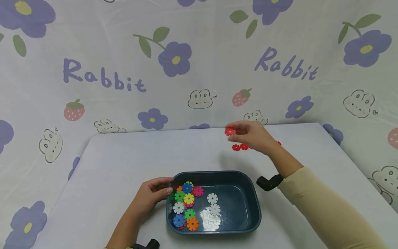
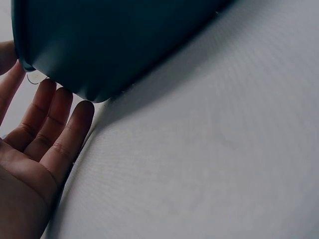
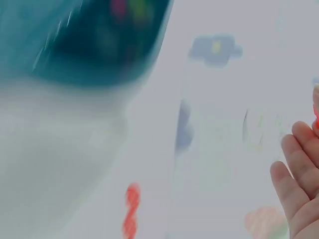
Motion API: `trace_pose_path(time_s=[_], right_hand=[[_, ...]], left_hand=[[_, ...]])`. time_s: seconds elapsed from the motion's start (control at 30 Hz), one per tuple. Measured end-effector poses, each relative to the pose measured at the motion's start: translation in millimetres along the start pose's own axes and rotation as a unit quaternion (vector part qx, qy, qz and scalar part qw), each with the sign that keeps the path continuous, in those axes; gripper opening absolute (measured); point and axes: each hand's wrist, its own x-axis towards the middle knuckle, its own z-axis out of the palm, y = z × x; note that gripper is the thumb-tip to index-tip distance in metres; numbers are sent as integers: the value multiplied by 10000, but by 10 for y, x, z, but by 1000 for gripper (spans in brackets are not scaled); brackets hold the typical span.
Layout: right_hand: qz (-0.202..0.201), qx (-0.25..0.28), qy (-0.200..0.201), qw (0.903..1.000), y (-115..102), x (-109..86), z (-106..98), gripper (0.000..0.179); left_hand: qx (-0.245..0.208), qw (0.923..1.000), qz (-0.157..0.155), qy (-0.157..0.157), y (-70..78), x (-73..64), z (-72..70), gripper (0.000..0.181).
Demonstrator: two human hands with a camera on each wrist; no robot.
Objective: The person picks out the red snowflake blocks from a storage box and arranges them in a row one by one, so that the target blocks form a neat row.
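Observation:
Up over the far part of the table, my right hand [image 1: 253, 136] pinches a red notched disc [image 1: 230, 131] between thumb and fingers; in the right wrist view only a sliver of red shows beside that hand [image 3: 304, 174]. My left hand [image 1: 152, 193] holds the left rim of a dark teal tray [image 1: 214, 231], and in the left wrist view its fingers [image 2: 70, 134] lie against the tray's outer wall. Notched discs in several colours, such as a yellow disc [image 1: 188, 199], are heaped at the tray's left side. A white disc [image 1: 212, 198] lies nearer its middle.
Red discs [image 1: 236, 147] lie in a row on the white table [image 1: 140, 152] beyond the tray, partly hidden by the right hand. A patterned cloth [image 1: 205, 76] hangs behind the table. Black devices [image 1: 269, 182] show at both wrists.

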Motion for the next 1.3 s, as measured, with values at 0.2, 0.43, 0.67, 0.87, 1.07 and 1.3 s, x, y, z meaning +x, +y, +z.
trace_pose_path(time_s=[0.2,0.43,0.67,0.87,1.07,1.3], right_hand=[[963,-134,682,9929,734,10,-342,61],[1931,-321,974,9758,1366,-145,-619,65],[2536,-575,824,9621,1654,-271,-745,66],[2729,-811,670,9563,1775,-290,-777,64],[2824,-1004,622,9520,1870,-277,-742,62],[2862,-1189,645,9486,1889,-230,-715,60]], left_hand=[[-8,10000,-46,6,-8,6,3,38],[-45,10000,-50,13,-21,10,-7,39],[-84,10000,8,-51,-23,10,-18,42],[-122,9999,16,-80,-27,15,-18,42],[-157,9998,-72,-53,-28,5,-13,40],[-100,9999,-92,0,-15,5,-14,39]])
